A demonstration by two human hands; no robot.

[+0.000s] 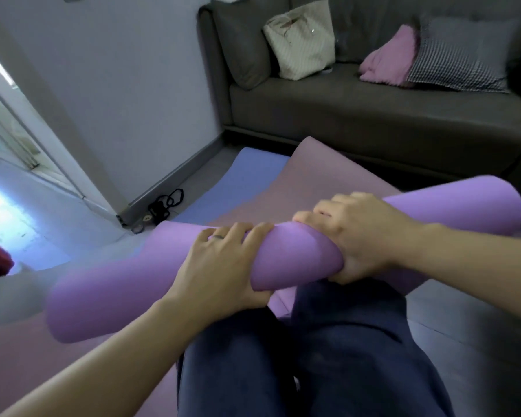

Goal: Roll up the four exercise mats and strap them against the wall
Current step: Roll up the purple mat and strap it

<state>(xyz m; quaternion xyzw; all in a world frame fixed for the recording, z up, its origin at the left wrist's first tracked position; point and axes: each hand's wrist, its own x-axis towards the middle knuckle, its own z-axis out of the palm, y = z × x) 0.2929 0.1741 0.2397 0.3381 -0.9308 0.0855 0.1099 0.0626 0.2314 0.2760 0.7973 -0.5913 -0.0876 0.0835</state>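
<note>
Dark-trousered knees (313,341) sit just below the rolled purple mat (109,293), a smooth foam cylinder. On its middle, left hand (223,263) wraps over it; right hand (361,236) clamps it, above a flat mauve mat (298,176).

The floor (463,320) carries a pink mat (307,173) laid flat before the sofa (373,115). A blue mat (223,182) lies left of the pink one, partly under it. Black straps (163,206) lie left of the blue mat, by the wall.

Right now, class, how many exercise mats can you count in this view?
3. A purple rolled mat is held in both hands over the knees; a pink mat lies flat beneath it; a blue mat lies partly under the pink one. A fourth may be hidden.
</note>
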